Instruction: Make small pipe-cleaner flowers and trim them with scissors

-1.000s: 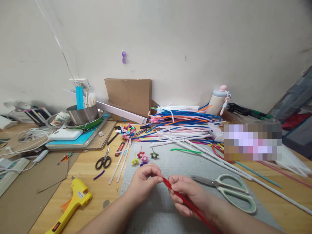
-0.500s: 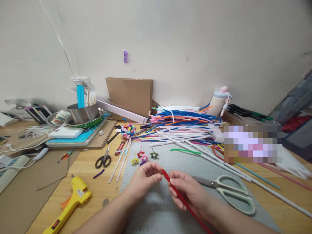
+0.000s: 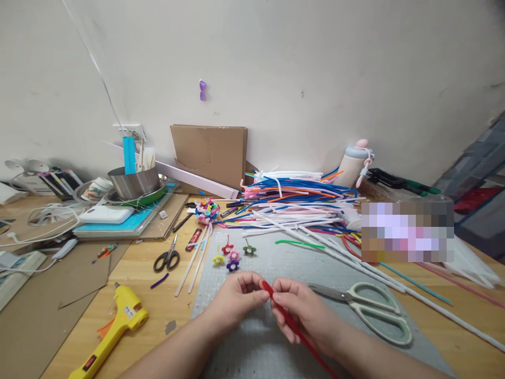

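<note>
A red pipe cleaner (image 3: 294,325) with its far end folded into a narrow loop is between my two hands above the grey cutting mat (image 3: 240,350). My right hand (image 3: 305,310) pinches it just behind the loop, and its tail slants down under the palm toward the lower right. With thumb and fingertips, my left hand (image 3: 239,299) closes on the loop's tip. Beyond my left hand lie several small pipe-cleaner flowers, among them a purple one (image 3: 233,266) and a green one (image 3: 249,250). Large pale-handled scissors (image 3: 379,310) rest right of my right hand.
A yellow glue gun (image 3: 122,321) and black-handled scissors (image 3: 167,259) lie on the left. Behind the mat is a heap of coloured pipe cleaners (image 3: 300,189). A metal bowl (image 3: 134,182), leaning cardboard (image 3: 211,155) and a bottle (image 3: 352,166) stand near the wall.
My left hand has moved slightly right and down, and its thumb now meets the red loop. The purple flower has come into fuller view.
</note>
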### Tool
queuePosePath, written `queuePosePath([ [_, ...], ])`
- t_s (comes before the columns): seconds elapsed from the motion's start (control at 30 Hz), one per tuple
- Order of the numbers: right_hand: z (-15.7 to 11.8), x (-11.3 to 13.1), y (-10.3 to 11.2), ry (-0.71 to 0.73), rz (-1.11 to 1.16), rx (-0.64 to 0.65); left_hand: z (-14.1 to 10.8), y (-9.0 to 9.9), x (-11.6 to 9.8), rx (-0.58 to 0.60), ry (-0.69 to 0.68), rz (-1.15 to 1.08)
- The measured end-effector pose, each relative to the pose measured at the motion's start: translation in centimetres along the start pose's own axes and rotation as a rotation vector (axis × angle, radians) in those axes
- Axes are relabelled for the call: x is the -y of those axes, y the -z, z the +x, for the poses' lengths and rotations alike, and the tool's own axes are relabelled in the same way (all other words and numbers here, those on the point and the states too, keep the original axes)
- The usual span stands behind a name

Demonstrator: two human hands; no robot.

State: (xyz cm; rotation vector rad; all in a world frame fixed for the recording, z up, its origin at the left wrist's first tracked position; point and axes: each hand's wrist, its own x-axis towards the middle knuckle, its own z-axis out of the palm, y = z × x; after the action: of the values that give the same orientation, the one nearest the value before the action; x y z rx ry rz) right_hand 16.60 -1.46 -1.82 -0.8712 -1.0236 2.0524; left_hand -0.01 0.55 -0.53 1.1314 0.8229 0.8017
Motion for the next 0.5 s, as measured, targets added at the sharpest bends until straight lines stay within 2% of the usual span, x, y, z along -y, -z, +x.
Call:
queuePosePath([
  [0.07, 0.1, 0.0, 0.1, 0.01, -0.005, 0.0, 0.0, 0.0, 0.1, 0.016, -0.009, 0.015],
  [0.13, 0.1, 0.0, 0.2, 0.022, -0.018, -0.002, 0.0, -0.1, 0.2, -0.039, -0.06, 0.085],
  [0.2, 0.2, -0.1, 0.3, 0.027, -0.035, -0.015, -0.2, -0.2, 0.1, -0.13, -0.193, 0.243],
  [0.27, 0.3, -0.1, 0.4, 0.027, -0.047, -0.019, -0.5, -0.2, -0.3, -0.163, -0.357, 0.466],
  [0.37, 0.4, -0.2, 0.5, 0.018, -0.05, -0.002, -1.0, -0.1, -1.0, -0.104, -0.502, 0.753],
  [0.5, 0.5, -0.4, 0.5, -0.004, -0.048, 0.02, -1.6, 0.2, -1.7, -0.044, -0.556, 0.997],
])
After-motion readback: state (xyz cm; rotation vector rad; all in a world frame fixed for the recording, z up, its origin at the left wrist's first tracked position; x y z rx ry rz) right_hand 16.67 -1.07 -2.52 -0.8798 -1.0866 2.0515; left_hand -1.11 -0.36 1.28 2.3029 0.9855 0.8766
